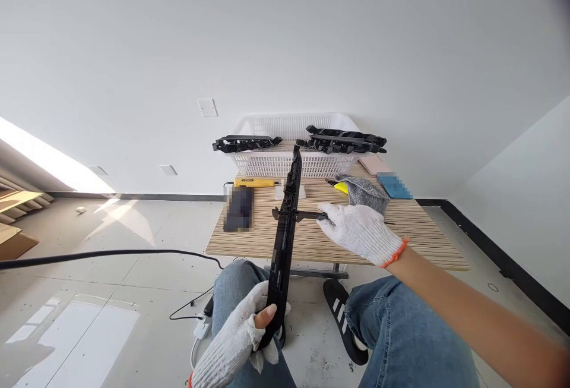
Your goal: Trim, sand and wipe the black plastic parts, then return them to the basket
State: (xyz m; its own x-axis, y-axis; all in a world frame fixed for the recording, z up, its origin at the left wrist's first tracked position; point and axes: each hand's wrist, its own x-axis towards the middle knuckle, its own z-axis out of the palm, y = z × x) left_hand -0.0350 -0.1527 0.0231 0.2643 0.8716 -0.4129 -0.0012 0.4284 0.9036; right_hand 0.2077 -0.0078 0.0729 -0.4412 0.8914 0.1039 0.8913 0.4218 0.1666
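Observation:
A long black plastic part [281, 251] rises from near my lap toward the basket, tilted slightly right. Its lower end lies in my left hand [243, 328], closed round it in a white knit glove with the bare thumb on top. A slim black bar [309, 215] crosses the long part near its middle, and a short hooked end shows on the left side. My right hand [354, 227], also gloved, pinches this bar's right end. Whether the bar belongs to the part or is a separate tool, I cannot tell.
Behind stands a white plastic basket [262, 165] with black plastic parts [347, 140] across its rim. On the wood-striped table [423, 239] lie a yellow tool [255, 182], a grey cloth [367, 193], a yellow-and-black object [341, 186] and a blurred blue item [394, 186]. A black cable [111, 254] crosses at left.

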